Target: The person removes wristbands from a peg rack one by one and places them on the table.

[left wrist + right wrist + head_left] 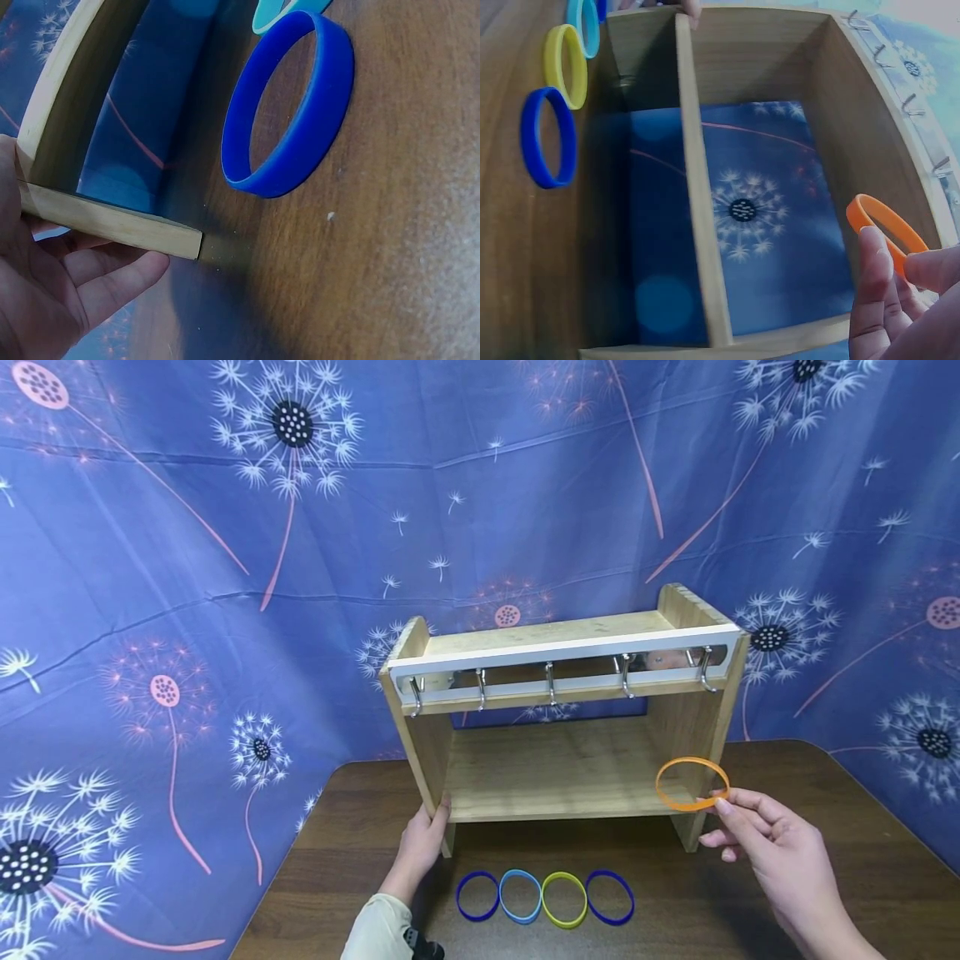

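My right hand (783, 847) pinches an orange silicone wristband (678, 805) between thumb and fingertips, in front of the right side of a wooden shelf (547, 768). In the right wrist view, the orange wristband (889, 234) is held up near the row of hooks. Low on the shelf's left side panel, my left hand (423, 843) grips the wood; the left wrist view shows fingers on the panel's outer face (112, 221). Several metal hooks (551, 683) line the shelf's upper front rail, and no band hangs on them.
On the brown table before the shelf lie a dark blue wristband (477, 919), a light blue wristband (521, 921), a yellow wristband (564, 927) and another dark blue wristband (615, 922), in a row. A blue dandelion-print cloth (187, 610) hangs behind.
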`<act>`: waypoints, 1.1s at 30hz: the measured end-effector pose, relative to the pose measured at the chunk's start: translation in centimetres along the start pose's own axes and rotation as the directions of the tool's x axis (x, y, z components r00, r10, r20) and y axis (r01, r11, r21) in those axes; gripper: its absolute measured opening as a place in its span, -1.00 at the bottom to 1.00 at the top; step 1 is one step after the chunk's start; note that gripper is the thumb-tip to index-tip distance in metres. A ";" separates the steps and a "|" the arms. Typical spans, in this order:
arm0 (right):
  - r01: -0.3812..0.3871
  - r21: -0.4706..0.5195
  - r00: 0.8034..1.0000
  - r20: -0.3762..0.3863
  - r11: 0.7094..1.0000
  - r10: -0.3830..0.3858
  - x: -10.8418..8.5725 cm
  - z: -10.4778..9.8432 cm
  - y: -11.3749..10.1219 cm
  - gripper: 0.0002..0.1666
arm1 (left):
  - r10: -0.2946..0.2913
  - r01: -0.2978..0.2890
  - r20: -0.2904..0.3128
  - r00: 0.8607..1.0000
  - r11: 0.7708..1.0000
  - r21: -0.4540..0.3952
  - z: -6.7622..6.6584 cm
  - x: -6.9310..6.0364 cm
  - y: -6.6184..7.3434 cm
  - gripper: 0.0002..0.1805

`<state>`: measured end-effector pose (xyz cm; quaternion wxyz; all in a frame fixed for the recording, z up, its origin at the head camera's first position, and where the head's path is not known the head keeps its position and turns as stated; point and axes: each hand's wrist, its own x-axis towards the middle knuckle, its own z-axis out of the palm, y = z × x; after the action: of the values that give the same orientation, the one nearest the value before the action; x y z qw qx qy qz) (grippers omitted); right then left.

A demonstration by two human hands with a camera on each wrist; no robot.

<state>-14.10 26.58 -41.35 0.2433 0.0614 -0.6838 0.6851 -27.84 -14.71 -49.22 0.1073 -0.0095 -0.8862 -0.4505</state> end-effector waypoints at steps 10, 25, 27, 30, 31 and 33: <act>-0.058 -0.032 0.997 0.055 0.998 0.060 -1.0 -0.3 1.8 -0.85 | -0.005 0.005 0.000 1.000 1.000 0.011 0.0 -0.1 0.0 -0.51; -0.222 -0.200 0.969 0.068 0.954 0.240 -2.1 -1.1 5.0 -0.85 | 0.001 -0.001 0.011 1.000 1.000 -0.006 0.0 -0.2 0.0 -0.52; -0.250 -0.214 0.959 0.082 0.944 0.273 -2.2 -1.1 5.4 -0.88 | 0.002 -0.002 0.011 1.000 1.000 -0.008 0.0 -0.2 0.0 -0.52; -0.295 -0.244 0.939 0.103 0.924 0.328 -2.4 -1.0 5.8 -0.83 | 0.007 -0.007 0.009 1.000 1.000 -0.007 -0.1 -0.2 0.0 -0.52; -0.313 -0.259 0.931 0.108 0.914 0.349 -2.4 -1.0 5.9 -0.77 | 0.010 -0.010 0.010 1.000 1.000 -0.006 -0.1 -0.2 0.0 -0.52; -0.327 -0.281 0.918 0.132 0.902 0.374 -2.5 -1.1 6.3 -0.70 | 0.010 -0.010 0.010 1.000 1.000 -0.004 -0.2 -0.2 0.0 -0.52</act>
<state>-14.24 27.32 -48.16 0.0578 -0.0321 -0.7847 0.6163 -27.61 -14.83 -49.17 0.1053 -0.0164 -0.8858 -0.4516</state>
